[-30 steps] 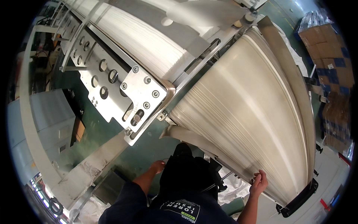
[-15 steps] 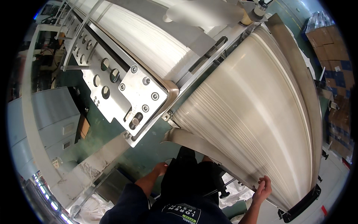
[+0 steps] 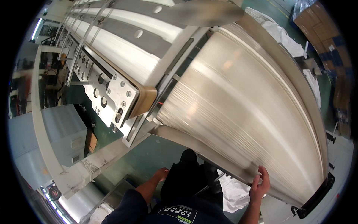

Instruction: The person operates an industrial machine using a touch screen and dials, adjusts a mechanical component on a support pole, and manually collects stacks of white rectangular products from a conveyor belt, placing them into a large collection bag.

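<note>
My right hand [image 3: 260, 185] is raised in front of me with the fingers [image 3: 264, 174] spread and curled lightly over the lower edge of the huge pale cream roll of wound sheet material [image 3: 242, 112]; it is open, touching rather than clamping anything. My left hand [image 3: 161, 174] hangs low beside my dark trouser leg [image 3: 186, 179], fingers loosely folded, holding nothing and touching nothing that I can make out.

The roll looks glossy and finely ribbed, its layers showing as thin parallel lines that sweep from the machine toward the lower right. A curved grey metal guard strip [image 3: 209, 149] runs along its underside, and my right fingertips rest just where that strip meets the wound surface. There is one such big roll close to me, and one long white roller [image 3: 123, 56] lies further back, stretching away to the upper left.

The roll sits directly above and in front of my right hand, filling the right half of what I see; my left hand is well apart from it, below its left end.

Further out, one silver metal end plate with bolts and round holes [image 3: 108, 93] stands to the left of the roll. Grey cabinets [image 3: 59, 138] sit on the green floor [image 3: 156, 149] at far left, and brown cardboard boxes [image 3: 317, 26] are stacked at upper right.
</note>
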{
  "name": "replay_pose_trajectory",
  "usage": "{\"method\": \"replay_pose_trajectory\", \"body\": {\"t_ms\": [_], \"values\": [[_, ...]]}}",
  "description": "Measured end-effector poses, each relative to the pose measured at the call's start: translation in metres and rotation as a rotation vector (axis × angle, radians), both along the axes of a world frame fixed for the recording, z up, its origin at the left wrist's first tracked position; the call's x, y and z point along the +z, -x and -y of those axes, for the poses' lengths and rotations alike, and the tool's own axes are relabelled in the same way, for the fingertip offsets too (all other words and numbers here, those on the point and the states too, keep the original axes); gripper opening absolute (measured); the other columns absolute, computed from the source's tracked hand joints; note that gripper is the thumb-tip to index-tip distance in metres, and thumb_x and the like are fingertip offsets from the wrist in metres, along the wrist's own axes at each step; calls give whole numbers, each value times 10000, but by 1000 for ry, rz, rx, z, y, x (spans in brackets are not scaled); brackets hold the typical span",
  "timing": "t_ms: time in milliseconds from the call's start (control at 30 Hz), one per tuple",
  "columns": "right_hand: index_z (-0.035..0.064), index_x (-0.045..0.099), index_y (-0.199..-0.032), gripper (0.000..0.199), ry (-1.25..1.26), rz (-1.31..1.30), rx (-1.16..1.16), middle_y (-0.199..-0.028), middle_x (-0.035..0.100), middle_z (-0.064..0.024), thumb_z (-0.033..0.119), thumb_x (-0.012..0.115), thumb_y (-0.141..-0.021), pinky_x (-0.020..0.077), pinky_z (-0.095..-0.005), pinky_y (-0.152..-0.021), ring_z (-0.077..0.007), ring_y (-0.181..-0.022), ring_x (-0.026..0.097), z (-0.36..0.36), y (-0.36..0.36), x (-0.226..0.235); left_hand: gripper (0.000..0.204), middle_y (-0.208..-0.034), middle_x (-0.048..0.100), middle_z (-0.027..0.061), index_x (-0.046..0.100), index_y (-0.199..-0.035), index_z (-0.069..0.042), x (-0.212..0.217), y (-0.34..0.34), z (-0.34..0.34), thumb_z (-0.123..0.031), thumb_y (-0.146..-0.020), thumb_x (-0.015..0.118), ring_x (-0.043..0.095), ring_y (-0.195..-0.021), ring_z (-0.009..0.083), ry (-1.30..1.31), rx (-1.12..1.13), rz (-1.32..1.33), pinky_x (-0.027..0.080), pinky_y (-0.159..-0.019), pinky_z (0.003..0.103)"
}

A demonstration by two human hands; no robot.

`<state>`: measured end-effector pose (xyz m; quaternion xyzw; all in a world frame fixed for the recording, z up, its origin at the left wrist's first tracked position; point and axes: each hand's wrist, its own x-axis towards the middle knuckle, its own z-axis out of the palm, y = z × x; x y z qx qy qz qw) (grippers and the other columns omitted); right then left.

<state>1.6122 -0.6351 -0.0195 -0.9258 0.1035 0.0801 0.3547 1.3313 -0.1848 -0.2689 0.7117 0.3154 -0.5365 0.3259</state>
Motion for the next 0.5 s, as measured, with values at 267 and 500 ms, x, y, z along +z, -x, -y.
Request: {"method": "replay_pose_trajectory", "body": {"t_ms": [267, 500], "values": [[5, 528, -1458, 502, -238, -91, 13, -1454, 580, -180, 169, 540, -984, 448, -436, -1077, -306, -1337, 559, 14, -19, 17, 256, -960, 716, 105, 687, -1108, -44, -7, 34, 5, -267, -1003, 616, 681, -893, 223, 39, 289, 24, 538, -810, 387], [-2, 407, -1542, 582, -488, 48, 11, -1553, 473, -200, 225, 513, -1017, 393, -454, -1138, -336, -1437, 460, 29, -77, 6, 215, -862, 701, 81, 688, -1107, -34, 25, 12, 18, -208, -1011, 604, 657, -778, 186, 16, 173, 49, 532, -741, 357]]}}
